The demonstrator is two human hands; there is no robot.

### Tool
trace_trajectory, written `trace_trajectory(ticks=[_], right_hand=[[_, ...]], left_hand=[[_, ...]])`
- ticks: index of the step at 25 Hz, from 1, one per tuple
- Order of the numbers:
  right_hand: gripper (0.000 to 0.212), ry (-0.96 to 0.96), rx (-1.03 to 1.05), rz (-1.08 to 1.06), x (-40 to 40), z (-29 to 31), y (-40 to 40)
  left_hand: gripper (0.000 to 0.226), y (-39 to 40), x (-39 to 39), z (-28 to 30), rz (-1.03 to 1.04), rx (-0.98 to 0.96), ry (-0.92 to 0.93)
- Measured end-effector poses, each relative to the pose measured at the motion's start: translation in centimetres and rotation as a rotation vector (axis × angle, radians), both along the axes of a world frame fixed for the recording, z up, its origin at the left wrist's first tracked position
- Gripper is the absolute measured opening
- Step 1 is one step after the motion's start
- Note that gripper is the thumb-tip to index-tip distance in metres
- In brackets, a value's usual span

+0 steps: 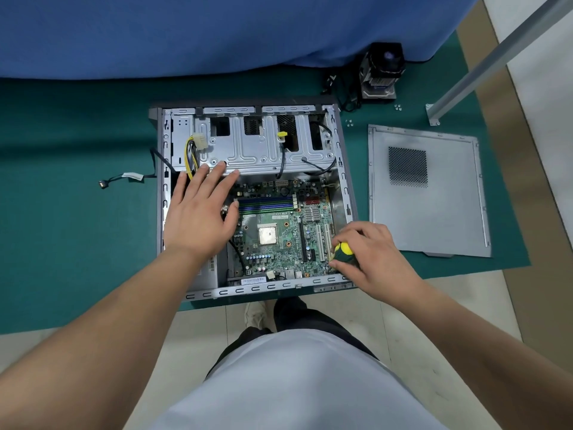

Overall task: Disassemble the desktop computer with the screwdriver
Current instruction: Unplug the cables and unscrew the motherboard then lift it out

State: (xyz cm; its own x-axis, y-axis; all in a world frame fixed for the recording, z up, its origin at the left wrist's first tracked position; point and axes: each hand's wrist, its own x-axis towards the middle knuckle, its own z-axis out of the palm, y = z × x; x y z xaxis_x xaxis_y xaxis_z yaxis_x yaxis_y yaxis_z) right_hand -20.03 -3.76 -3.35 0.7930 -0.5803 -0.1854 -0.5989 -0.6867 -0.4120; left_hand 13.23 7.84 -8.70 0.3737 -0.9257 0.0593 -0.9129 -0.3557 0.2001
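Two hands, right gripping one screwdriver, left spread flat (one open computer)

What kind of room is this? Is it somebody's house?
Probably a workshop or training room, not a house: an opened computer case lies on a green mat on a tiled floor, with its side panel taken off and a blue cloth behind.

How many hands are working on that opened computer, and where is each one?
2. The left hand lies flat, fingers spread, over the case's left side, fingertips at the metal drive cage. The right hand grips a yellow-and-green screwdriver at the motherboard's near right corner.
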Motion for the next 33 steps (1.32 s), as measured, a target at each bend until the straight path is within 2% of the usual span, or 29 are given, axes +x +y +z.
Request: trace_trajectory(ticks=[12, 14, 17, 18, 20, 23, 24, 26, 28, 30, 33], right_hand=[[0.027, -0.039, 0.037, 0.043, -0.5, 0.7, -0.4], [0.028, -0.036, 0.124, 0.058, -0.3, 1.4, -0.8], [0.038, 0.115, 0.275, 0.097, 0.4, 2.5, -1.6], [0.033, 0.149, 0.249, 0.142, 0.7, 3.0, -1.5], [0.016, 0.173, 0.033, 0.24, 1.1, 3.5, -1.5], [0.046, 0.291, -0.265, 0.186, 1.7, 4.3, -1.0], [0.05, 0.325, -0.285, 0.181, 1.9, 4.5, -0.7], [0.043, 0.398, -0.26, 0.21, 1.9, 4.6, -0.2], [0.034, 0.406, -0.223, 0.254, 1.9, 4.9, 0.1], [0.036, 0.409, -0.228, 0.266, 1.8, 5.1, 0.3], [0.038, 0.417, -0.231, 0.166, 1.8, 5.0, 0.7]], left_hand=[[0.058, 0.0, 0.0, 0.0, 0.003, 0.014, 0.002], [0.059, 0.0, -0.1, 0.1, 0.005, 0.013, 0.003], [0.059, 0.0, 0.0, 0.1, 0.005, 0.016, 0.005], [0.059, 0.0, 0.0, 0.1, 0.005, 0.018, 0.007], [0.059, 0.0, 0.0, 0.2, 0.006, 0.02, 0.009], [0.059, 0.0, 0.0, 0.2, 0.009, 0.014, 0.013], [0.059, 0.0, -0.1, 0.2, 0.009, 0.013, 0.014], [0.059, -0.1, 0.0, 0.2, 0.007, 0.012, 0.012], [0.059, -0.1, 0.0, 0.2, 0.005, 0.009, 0.011], [0.059, -0.1, 0.0, 0.2, 0.003, 0.005, 0.015], [0.059, -0.1, 0.0, 0.2, 0.004, 0.009, 0.015]])
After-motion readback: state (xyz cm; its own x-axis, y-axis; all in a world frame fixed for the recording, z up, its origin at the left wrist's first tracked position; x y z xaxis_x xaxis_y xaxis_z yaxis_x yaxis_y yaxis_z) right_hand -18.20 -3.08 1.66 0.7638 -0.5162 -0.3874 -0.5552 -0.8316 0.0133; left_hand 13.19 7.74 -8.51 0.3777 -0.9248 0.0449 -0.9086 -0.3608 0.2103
